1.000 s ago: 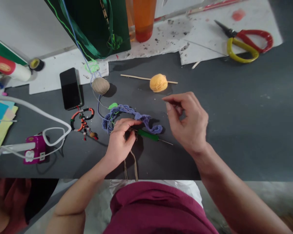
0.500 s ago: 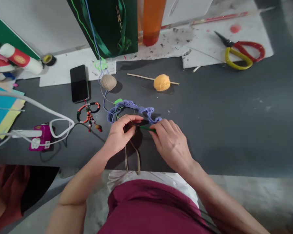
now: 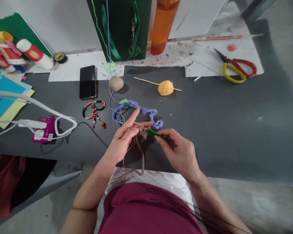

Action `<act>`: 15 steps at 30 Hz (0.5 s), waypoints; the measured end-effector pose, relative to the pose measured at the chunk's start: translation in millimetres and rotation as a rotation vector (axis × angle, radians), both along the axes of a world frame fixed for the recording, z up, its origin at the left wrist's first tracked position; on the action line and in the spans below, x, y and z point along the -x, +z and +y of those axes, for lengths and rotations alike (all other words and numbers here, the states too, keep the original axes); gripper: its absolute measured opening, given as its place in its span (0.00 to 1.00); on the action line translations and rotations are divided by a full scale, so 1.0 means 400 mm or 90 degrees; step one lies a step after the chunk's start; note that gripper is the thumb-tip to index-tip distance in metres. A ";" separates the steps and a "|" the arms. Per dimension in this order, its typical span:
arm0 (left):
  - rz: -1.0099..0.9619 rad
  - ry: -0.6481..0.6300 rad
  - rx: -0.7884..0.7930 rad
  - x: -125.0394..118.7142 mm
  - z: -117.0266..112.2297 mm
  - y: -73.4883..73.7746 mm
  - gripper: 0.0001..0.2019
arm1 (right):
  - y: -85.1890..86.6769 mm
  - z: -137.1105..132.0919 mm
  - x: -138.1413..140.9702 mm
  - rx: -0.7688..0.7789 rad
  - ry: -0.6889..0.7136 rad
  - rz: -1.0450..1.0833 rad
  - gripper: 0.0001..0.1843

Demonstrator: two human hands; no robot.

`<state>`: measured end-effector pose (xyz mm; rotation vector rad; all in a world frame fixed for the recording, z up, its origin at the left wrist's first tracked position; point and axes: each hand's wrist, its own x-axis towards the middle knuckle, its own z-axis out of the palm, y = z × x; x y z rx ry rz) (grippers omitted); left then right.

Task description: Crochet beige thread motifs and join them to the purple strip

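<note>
Green-handled crochet hook lies with its long axis nearly level, angled slightly up to the left, its butt end in the right hand and its metal tip toward the left hand. The tip disappears into a small tan crocheted knot, so its hook cannot be made out. Thumb and fingertips of the right hand grasp the handle in a firm pinch, and the butt end is hidden behind them. The left hand is raised above a dark grey tabletop with its fingers fanned. A thin pale strand crosses those fingers, but whether they pinch it is hard to tell (the knot sits right at their tips). Two tan yarn tails hang from the knot toward the table edge, their lower ends partly lost against the person's white cloth.

Just beyond the hands curls a lavender crocheted strip, with a small bright-green crocheted piece at its far end. A blue cord runs up past a beige yarn ball. Farther off, an orange yarn ball sits on a thin wooden stick, and a black smartphone lies to the left.
</note>
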<state>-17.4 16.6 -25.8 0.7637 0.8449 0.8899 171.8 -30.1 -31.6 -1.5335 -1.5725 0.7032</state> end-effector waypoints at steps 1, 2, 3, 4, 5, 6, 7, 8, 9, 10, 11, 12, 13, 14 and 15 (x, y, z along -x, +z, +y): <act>0.007 0.017 0.002 -0.005 -0.006 -0.004 0.29 | 0.002 -0.002 -0.001 0.002 -0.002 0.006 0.06; 0.018 0.031 -0.002 -0.009 -0.011 -0.009 0.28 | 0.003 -0.003 -0.002 0.002 -0.004 0.009 0.06; 0.028 0.043 -0.010 -0.013 -0.015 -0.015 0.27 | 0.005 -0.004 -0.003 0.001 -0.005 0.008 0.06; 0.036 0.057 -0.020 -0.016 -0.018 -0.022 0.25 | 0.006 -0.005 -0.004 -0.001 -0.004 0.004 0.05; 0.042 0.072 -0.030 -0.019 -0.020 -0.029 0.24 | 0.008 -0.006 -0.006 -0.006 -0.002 -0.002 0.05; 0.047 0.087 -0.038 -0.021 -0.022 -0.035 0.23 | 0.010 -0.007 -0.008 -0.010 0.001 -0.009 0.05; 0.051 0.102 -0.042 -0.023 -0.022 -0.040 0.23 | 0.011 -0.008 -0.010 -0.013 0.003 -0.017 0.05; 0.055 0.114 -0.045 -0.024 -0.023 -0.044 0.23 | 0.013 -0.008 -0.013 -0.017 0.005 -0.025 0.05; 0.058 0.124 -0.047 -0.025 -0.023 -0.047 0.24 | 0.015 -0.008 -0.016 -0.022 0.006 -0.033 0.05; 0.060 0.130 -0.046 -0.025 -0.023 -0.047 0.25 | 0.017 -0.008 -0.019 -0.027 0.007 -0.039 0.05; 0.060 0.132 -0.042 -0.026 -0.022 -0.046 0.26 | 0.019 -0.008 -0.022 -0.032 0.009 -0.044 0.05; 0.056 0.132 -0.037 -0.026 -0.022 -0.044 0.26 | 0.020 -0.008 -0.024 -0.037 0.013 -0.049 0.06; 0.050 0.130 -0.030 -0.027 -0.022 -0.041 0.26 | 0.022 -0.009 -0.026 -0.042 0.019 -0.051 0.06; 0.043 0.129 -0.025 -0.028 -0.022 -0.037 0.26 | 0.022 -0.009 -0.027 -0.045 0.028 -0.051 0.06; 0.036 0.130 -0.021 -0.030 -0.022 -0.034 0.25 | 0.022 -0.010 -0.029 -0.046 0.038 -0.051 0.07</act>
